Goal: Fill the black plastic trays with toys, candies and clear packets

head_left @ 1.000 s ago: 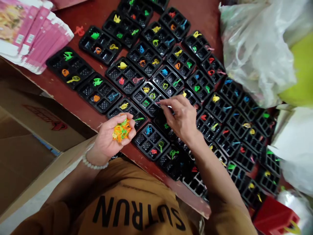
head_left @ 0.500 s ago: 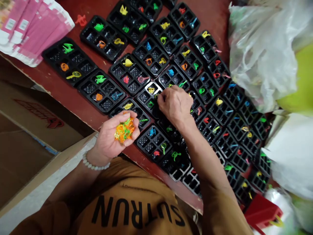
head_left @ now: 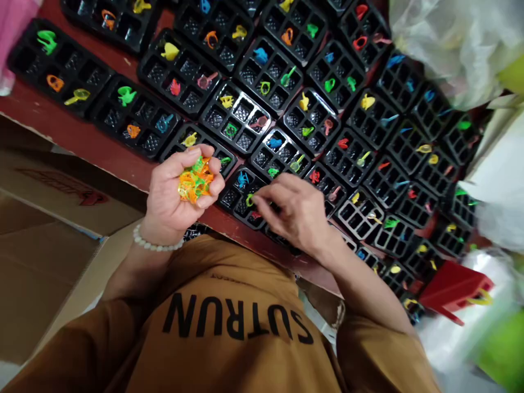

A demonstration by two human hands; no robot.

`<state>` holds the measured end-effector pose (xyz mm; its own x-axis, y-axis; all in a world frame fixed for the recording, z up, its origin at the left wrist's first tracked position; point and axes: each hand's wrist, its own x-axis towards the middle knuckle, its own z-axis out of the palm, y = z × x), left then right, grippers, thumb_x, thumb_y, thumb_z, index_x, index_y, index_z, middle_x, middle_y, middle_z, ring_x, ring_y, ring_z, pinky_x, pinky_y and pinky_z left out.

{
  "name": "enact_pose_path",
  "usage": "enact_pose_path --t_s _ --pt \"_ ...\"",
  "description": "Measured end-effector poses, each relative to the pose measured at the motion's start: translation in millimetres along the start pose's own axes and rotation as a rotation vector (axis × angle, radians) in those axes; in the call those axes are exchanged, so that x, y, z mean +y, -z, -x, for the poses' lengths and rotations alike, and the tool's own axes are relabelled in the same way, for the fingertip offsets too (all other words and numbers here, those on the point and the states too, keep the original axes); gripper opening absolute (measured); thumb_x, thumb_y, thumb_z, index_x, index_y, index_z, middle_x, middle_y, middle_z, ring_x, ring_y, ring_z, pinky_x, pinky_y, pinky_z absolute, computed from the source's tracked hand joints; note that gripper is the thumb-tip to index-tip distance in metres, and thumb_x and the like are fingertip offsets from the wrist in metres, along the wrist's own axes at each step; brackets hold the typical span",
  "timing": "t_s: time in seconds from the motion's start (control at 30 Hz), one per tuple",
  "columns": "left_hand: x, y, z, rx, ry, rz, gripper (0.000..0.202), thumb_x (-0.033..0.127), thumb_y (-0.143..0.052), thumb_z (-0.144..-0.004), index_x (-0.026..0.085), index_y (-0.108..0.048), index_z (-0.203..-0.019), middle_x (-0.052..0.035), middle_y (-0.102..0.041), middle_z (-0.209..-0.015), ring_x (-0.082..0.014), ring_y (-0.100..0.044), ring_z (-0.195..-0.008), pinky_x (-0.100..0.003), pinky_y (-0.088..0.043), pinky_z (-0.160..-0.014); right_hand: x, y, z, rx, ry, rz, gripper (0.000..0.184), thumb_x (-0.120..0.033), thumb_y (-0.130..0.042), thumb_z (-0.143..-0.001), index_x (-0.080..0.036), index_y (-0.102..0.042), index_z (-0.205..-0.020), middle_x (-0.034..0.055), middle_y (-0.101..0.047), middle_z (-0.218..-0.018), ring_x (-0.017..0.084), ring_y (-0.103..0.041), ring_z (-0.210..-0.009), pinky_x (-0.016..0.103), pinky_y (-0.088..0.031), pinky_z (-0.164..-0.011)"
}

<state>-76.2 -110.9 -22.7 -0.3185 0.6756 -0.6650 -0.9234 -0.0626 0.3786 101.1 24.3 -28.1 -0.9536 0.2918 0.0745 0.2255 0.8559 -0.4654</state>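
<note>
My left hand (head_left: 174,194) is cupped around a pile of small plastic toy rings (head_left: 195,180) in orange, green and yellow. A pale bead bracelet circles that wrist. My right hand (head_left: 292,213) is lowered over a black compartment tray (head_left: 232,199), thumb and finger pinched at a yellow-green toy ring (head_left: 249,200). In the same tray lie a blue toy figure (head_left: 243,179) and a red piece, partly covered by my fingers. Beside it another black tray (head_left: 262,158) holds a blue figure, a green piece and a yellow-green toy magnifying glass (head_left: 297,162).
Many more black trays (head_left: 135,117) with small colourful toys cover the red table (head_left: 118,174). Clear plastic bags (head_left: 442,43) lie at the right, near a red box (head_left: 456,292). Cardboard boxes (head_left: 53,185) stand at the left, below the table edge.
My right hand has moved from a tray farther in to one near the table's front edge. My left hand still holds the rings. The view has shifted, with the trays now higher up.
</note>
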Motion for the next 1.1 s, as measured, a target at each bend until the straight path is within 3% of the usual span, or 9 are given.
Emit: enact_pose_path --t_s 0.13,0.27,0.4,0.5,0.67,0.83,0.9,1.03,1.1 --pt "-7 -0.6 3 0.004 -0.022 -0.019 0.028 0.017 -0.040 -0.099 0.016 -0.064 -0.084 -0.0051 -0.062 -0.071 -0.0138 -0.058 -0.049 -0.016 -0.033 -0.032 -10 -14 12 -0.047 0.035 0.117 0.027 -0.033 -0.055 -0.103 -0.018 -0.074 -0.091 0.0062 -0.068 -0.082 0.018 -0.059 -0.075 0.033 -0.042 -0.063" --pt "-20 -2.3 5 -0.009 -0.043 -0.082 0.020 0.014 -0.047 -0.096 0.016 -0.065 -0.086 -0.0040 -0.063 -0.072 -0.0140 -0.061 -0.050 -0.016 -0.036 -0.033 -16 4 23 0.167 -0.002 -0.102 0.016 -0.025 -0.059 -0.102 -0.017 -0.071 -0.108 0.0068 -0.070 -0.093 0.015 -0.065 -0.082 0.029 -0.054 -0.071" --pt "-51 -13.8 11 -0.131 0.026 -0.180 0.003 0.018 -0.064 -0.089 0.017 -0.066 -0.090 -0.0015 -0.064 -0.073 -0.0120 -0.059 -0.046 -0.016 -0.041 -0.032 -33 13 41 0.279 0.050 -0.093 0.029 -0.023 -0.064 -0.098 -0.020 -0.064 -0.127 0.0117 -0.070 -0.119 0.022 -0.068 -0.104 0.035 -0.059 -0.086" --pt "-78 -21.8 14 -0.194 0.162 -0.192 0.006 0.021 -0.069 -0.087 0.017 -0.068 -0.091 -0.0004 -0.062 -0.069 -0.0121 -0.059 -0.044 -0.018 -0.047 -0.036 -33 8 53 0.320 -0.014 -0.044 0.032 -0.019 -0.063 -0.098 -0.023 -0.063 -0.130 0.0105 -0.070 -0.124 0.023 -0.067 -0.105 0.039 -0.059 -0.087" --pt "-105 -30.4 9 -0.253 0.287 -0.176 0.005 0.020 -0.064 -0.090 0.015 -0.067 -0.089 -0.0015 -0.062 -0.067 -0.0144 -0.063 -0.046 -0.019 -0.047 -0.036 -10 6 70 0.389 -0.030 -0.084 0.022 -0.016 -0.066 -0.096 -0.021 -0.067 -0.117 0.0074 -0.072 -0.108 0.018 -0.066 -0.092 0.033 -0.059 -0.082" --pt "-112 -45.2 0 -0.238 0.328 -0.181 0.006 0.018 -0.063 -0.091 0.015 -0.067 -0.086 -0.0013 -0.062 -0.067 -0.0129 -0.062 -0.048 -0.018 -0.049 -0.039 3 20 79 0.435 0.040 -0.097 0.015 -0.016 -0.065 -0.096 -0.020 -0.068 -0.111 0.0078 -0.073 -0.109 0.017 -0.067 -0.091 0.032 -0.059 -0.079" --pt "-112 -50.3 -4 -0.253 0.321 -0.199 0.007 0.020 -0.064 -0.091 0.014 -0.068 -0.088 -0.0033 -0.065 -0.072 -0.0137 -0.063 -0.049 -0.017 -0.044 -0.036 16 28 78 0.477 -0.005 -0.118 0.014 -0.016 -0.066 -0.097 -0.022 -0.069 -0.109 0.0055 -0.075 -0.103 0.016 -0.069 -0.088 0.031 -0.059 -0.079" --pt "-111 -56.1 -13 -0.252 0.293 -0.235 0.010 0.022 -0.067 -0.088 0.012 -0.068 -0.092 -0.0054 -0.067 -0.076 -0.0154 -0.064 -0.051 -0.016 -0.039 -0.031 75 36 72 0.578 -0.256 -0.034 0.007 -0.021 -0.066 -0.096 -0.021 -0.073 -0.099 0.0036 -0.076 -0.092 0.017 -0.071 -0.082 0.031 -0.057 -0.077" --pt "-110 -58.0 -15 -0.253 0.289 -0.244 0.012 0.022 -0.068 -0.087 0.012 -0.068 -0.093 -0.0051 -0.067 -0.076 -0.0157 -0.064 -0.051 -0.016 -0.038 -0.030 111 35 68 0.556 -0.354 0.061 0.010 -0.023 -0.065 -0.096 -0.020 -0.074 -0.097 0.0055 -0.077 -0.093 0.020 -0.071 -0.085 0.035 -0.056 -0.079"
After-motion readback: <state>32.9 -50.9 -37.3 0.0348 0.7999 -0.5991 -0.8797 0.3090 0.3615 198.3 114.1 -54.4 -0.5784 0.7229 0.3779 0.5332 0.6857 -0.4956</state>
